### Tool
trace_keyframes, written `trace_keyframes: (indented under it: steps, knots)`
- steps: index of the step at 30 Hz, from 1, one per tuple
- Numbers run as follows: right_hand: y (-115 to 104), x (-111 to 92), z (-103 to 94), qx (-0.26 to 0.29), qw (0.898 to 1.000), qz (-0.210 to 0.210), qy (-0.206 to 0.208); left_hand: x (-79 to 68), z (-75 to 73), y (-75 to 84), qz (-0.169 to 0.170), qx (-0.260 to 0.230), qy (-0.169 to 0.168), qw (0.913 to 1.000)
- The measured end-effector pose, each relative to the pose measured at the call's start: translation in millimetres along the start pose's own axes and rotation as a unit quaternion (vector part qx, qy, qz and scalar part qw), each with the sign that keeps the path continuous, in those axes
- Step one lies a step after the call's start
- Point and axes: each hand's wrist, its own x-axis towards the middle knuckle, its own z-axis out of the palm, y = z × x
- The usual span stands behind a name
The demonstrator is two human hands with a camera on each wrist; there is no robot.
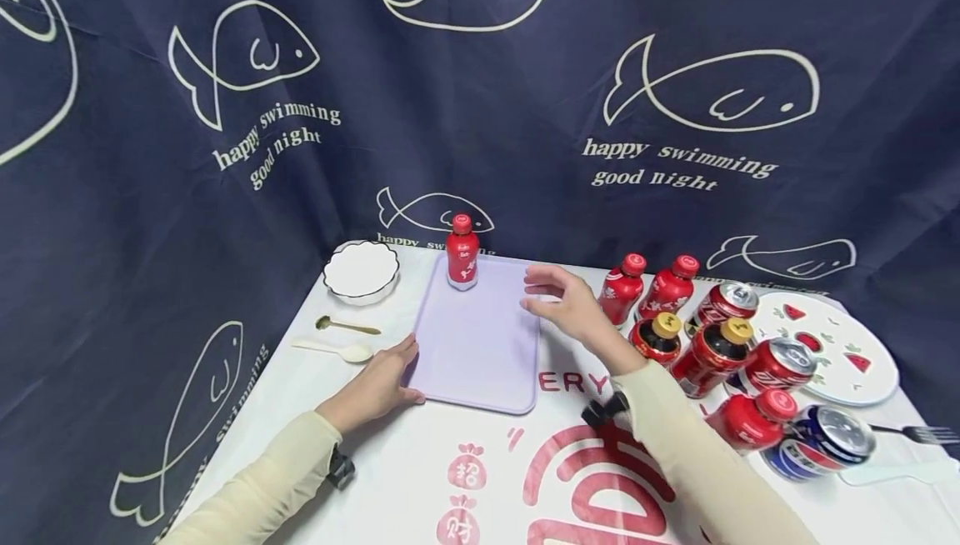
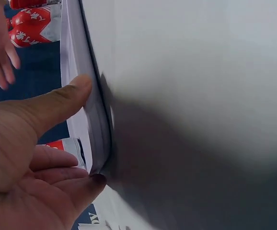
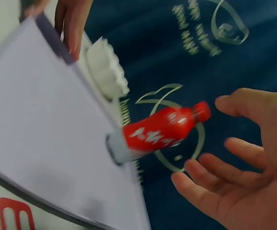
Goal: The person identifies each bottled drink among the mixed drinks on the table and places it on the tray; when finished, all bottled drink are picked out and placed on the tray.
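A pale lilac tray (image 1: 480, 337) lies on the table, and a red-capped red bottle (image 1: 462, 257) stands upright near its far left corner. My left hand (image 1: 378, 382) is at the tray's left edge, thumb by the near corner and fingers farther along. In the left wrist view the thumb (image 2: 66, 98) and a fingertip touch the tray rim (image 2: 98, 129). Over the tray's right edge is my right hand (image 1: 566, 303), its fingers loosely bent with nothing between them. The right wrist view has the bottle (image 3: 157, 134) apart from that hand (image 3: 246, 167).
Left of the tray are a scalloped white bowl (image 1: 362, 270), a small wooden-handled spoon (image 1: 348, 326) and a cream spoon (image 1: 352, 352). Several red bottles (image 1: 621, 291) and drink cans (image 1: 821, 443) crowd the right, beside a watermelon-patterned plate (image 1: 870, 341) and a fork (image 1: 926, 434).
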Motion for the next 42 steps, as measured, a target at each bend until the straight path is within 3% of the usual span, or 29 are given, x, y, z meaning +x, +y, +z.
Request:
trace_keyframes:
  steps: [6, 9, 16, 20, 24, 27, 29, 32, 33, 37, 42]
  knots:
    - [-9.1, -53.7, -23.1, -0.032, 0.998, -0.035, -0.032, -1.6, 1.0, -4.4, -0.011, 0.000, 0.007, 0.9999]
    - [-12.3, -80.9, -38.3, -0.076, 0.995, -0.056, -0.022, -2.9, 1.7, -5.9, -0.015, -0.002, 0.010, 0.9998]
    - [-27.0, -141.9, -71.3, -0.156, 0.973, -0.151, 0.078, -6.4, 1.7, -4.6, -0.035, -0.012, 0.005, 0.9993]
    - [-30.9, -167.0, -93.1, -0.159, 0.956, -0.189, 0.156, -6.6, 1.7, -4.2, -0.042, -0.014, 0.011, 0.9989]
    - [-28.8, -187.9, -114.4, -0.105, 0.940, -0.215, 0.243, -5.2, 3.1, -5.4, -0.037, -0.009, 0.008, 0.9992]
    - [-24.1, -199.2, -124.4, -0.156, 0.924, -0.165, 0.307, -4.2, 4.1, -6.8, -0.033, -0.007, 0.008, 0.9994]
    - [-19.5, -204.8, -126.5, -0.242, 0.905, -0.091, 0.337, -4.0, 3.8, -7.0, -0.029, -0.006, 0.009, 0.9995]
    - [-10.7, -210.5, -124.5, -0.332, 0.884, -0.001, 0.330, -3.9, 2.6, -6.7, -0.020, -0.001, 0.009, 0.9998]
    - [-7.2, -211.5, -122.9, -0.346, 0.882, 0.014, 0.320, -3.7, 2.1, -6.5, -0.019, 0.001, 0.008, 0.9998]
    - [5.0, -212.5, -117.3, -0.358, 0.890, 0.032, 0.282, -2.9, -0.3, -4.4, -0.021, 0.006, 0.003, 0.9998]
    - [13.6, -214.6, -113.1, -0.362, 0.887, 0.072, 0.279, 1.6, -2.0, -0.1, -0.031, 0.006, -0.006, 0.9995]
